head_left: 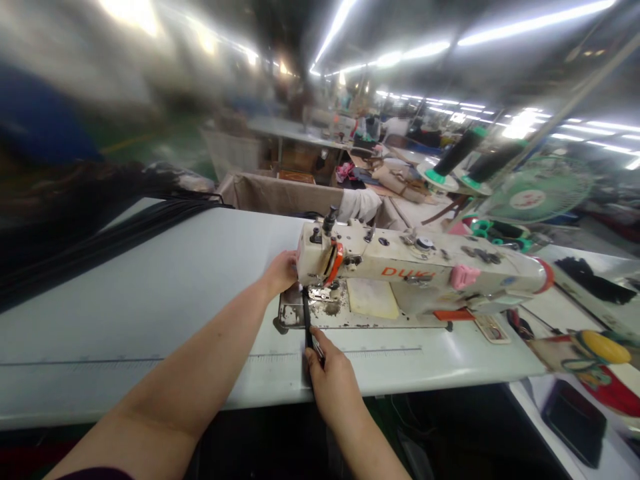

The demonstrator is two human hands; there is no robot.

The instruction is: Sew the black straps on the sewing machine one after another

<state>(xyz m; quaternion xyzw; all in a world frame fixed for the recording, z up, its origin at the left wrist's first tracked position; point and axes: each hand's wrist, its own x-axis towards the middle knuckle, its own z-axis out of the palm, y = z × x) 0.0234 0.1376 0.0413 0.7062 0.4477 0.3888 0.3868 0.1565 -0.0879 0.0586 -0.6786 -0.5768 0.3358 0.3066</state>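
Observation:
A narrow black strap point(307, 313) runs front to back across the sewing machine's bed, passing beside the presser foot point(320, 293). My right hand point(333, 373) is closed on the strap at the table's near side, thumb and forefinger pinching it. A slim metal tool point(318, 348), perhaps snips or tweezers, is also in that hand. My left hand point(283, 272) reaches to the left end of the white sewing machine point(370, 257); its fingertips are hidden behind the machine head, so its grip does not show.
Long black straps point(150, 230) lie heaped along the table's point(220, 267) left side. Behind the machine stands a fabric-lined bin point(270, 195). Thread cones point(460, 157) and a green fan point(535, 193) are at right. A phone point(575, 420) lies lower right.

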